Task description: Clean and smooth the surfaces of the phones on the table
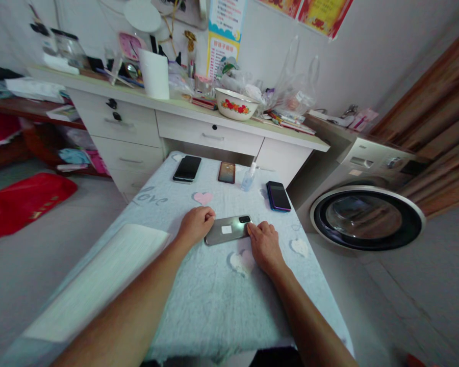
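Note:
A grey smartphone [235,231] lies back side up on the cloth-covered table, its black camera block at the right end and a white label on its back. My left hand [196,225] is closed at the phone's left end, thumb and curled fingers against the edge. At the right end my right hand [266,246] pinches the phone beside the camera block. Beyond it are a brown phone case [227,173] and a clear spray bottle [248,178]. A dark phone [187,168] lies far left, and another phone [278,196] to the right.
A pale sheet [103,278] lies along the table's left side. Behind stands a white desk [210,135] bearing a flowered enamel bowl [236,105] and a white paper roll [154,74]. A washing machine [367,214] is on the right, a red bag [32,204] on the left floor.

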A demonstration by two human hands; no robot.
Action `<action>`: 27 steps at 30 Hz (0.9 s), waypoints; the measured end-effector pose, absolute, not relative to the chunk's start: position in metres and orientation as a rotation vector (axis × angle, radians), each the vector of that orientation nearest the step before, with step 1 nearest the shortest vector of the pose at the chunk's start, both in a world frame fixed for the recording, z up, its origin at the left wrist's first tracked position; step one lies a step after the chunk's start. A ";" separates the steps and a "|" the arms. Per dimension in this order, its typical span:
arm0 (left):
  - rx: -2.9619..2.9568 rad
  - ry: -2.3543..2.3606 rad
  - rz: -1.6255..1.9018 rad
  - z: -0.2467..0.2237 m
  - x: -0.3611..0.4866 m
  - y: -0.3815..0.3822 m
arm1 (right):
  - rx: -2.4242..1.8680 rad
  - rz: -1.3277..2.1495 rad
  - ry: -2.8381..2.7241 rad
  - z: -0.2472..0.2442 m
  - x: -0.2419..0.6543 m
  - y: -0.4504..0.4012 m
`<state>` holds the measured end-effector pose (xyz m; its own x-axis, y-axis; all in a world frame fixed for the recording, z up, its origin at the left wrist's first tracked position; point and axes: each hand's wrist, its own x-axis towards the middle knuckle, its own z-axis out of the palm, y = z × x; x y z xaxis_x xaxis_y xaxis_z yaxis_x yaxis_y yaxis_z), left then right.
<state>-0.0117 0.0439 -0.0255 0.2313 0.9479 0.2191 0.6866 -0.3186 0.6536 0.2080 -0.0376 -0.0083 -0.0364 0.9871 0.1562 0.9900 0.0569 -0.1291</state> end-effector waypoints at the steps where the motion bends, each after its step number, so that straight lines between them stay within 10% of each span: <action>1: 2.088 1.499 0.833 -0.026 -0.012 0.044 | -2.011 -0.014 -2.149 -0.007 0.205 -0.038; 27: 2.005 1.519 1.020 -0.030 -0.014 0.049 | -1.709 -0.005 -2.557 0.009 0.148 -0.019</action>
<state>-0.0141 0.0487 -0.0298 0.1321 0.9452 0.2987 0.6341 -0.3122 0.7075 0.1485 -0.0189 0.0086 -0.3812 0.9227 0.0569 0.9230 0.3834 -0.0338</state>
